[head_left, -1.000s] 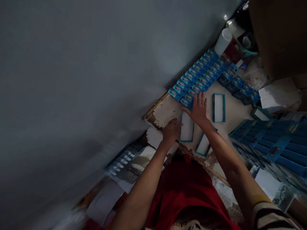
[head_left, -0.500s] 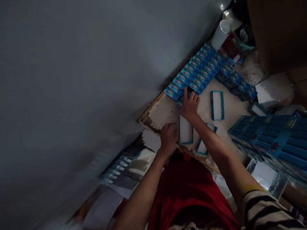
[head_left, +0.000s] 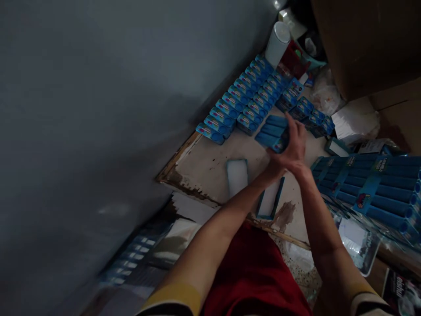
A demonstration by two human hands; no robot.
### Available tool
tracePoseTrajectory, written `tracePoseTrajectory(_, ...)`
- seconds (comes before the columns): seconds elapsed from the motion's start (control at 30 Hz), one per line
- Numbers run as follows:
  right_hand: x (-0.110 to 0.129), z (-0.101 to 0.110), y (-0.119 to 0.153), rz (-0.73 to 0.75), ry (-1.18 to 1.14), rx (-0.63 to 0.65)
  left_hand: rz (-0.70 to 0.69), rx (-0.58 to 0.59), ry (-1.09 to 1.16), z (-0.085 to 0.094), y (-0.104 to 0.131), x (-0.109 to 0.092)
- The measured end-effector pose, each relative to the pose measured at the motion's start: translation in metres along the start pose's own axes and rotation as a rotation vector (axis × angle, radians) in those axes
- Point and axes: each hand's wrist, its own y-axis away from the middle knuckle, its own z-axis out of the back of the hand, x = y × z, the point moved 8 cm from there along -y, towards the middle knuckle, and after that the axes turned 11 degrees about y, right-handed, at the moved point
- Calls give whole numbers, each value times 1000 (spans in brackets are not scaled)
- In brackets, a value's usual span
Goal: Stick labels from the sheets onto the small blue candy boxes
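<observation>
My right hand is closed around the right end of a blue pack of tubes, tilted over the middle of the table. Thumb and fingers sit on either side of that end. Just below it is my left hand, partly behind the right hand; its fingers are hidden, and I cannot tell whether it touches the pack. Nearer to me lie two shallow white boxes with blue rims, one on the left and another under my left forearm.
Rows of small blue boxes stand along the wall, with more blue boxes at the back. A white canister stands in the far corner. Stacked blue tube packs rise on the right. The table's worn edge is at the left.
Both hands have moved right, away from the table's left part. My right hand now holds the blue pack up. The camera view has shifted, so the table sits further left.
</observation>
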Motion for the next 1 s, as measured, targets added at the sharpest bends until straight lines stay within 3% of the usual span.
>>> tracePoseTrajectory(0.1, -62, -12, -7, -48, -23, -45, -10, 130, -125, 1, -12, 17)
tracePoseTrajectory(0.2, -91, -47, -7, -66, -76, -5, -40, 274, -241, 11, 4, 38)
tracePoseTrajectory(0.3, -95, -72, 5, -92, -87, 54, -67, 352, -335, 25, 26, 52)
tracePoseTrajectory(0.43, -91, -76, 16, -119, -28, 89, -61, 343, -347, 35, 37, 57)
tracePoseTrajectory(0.53, -86, -79, 4, -123, 64, 148, -39, 310, -327, 36, 37, 55)
tracePoseTrajectory(0.7, -79, -104, -23, -59, 158, 222, -25, 343, -350, 27, 35, 53)
tracePoseTrajectory(0.83, -83, -110, -32, 10, 182, 235, -40, 336, -350, 30, 44, 41)
tracePoseTrajectory(0.9, -76, -101, -33, 11, 166, 233, -75, 256, -321, 53, 58, 27)
tracePoseTrajectory(0.93, -66, -93, -32, 8, 144, 203, -91, 152, -308, 76, 66, 20)
tracePoseTrajectory(1.0, -32, -77, -28, 4, 57, 90, -77, -194, -306, 142, 85, 12)
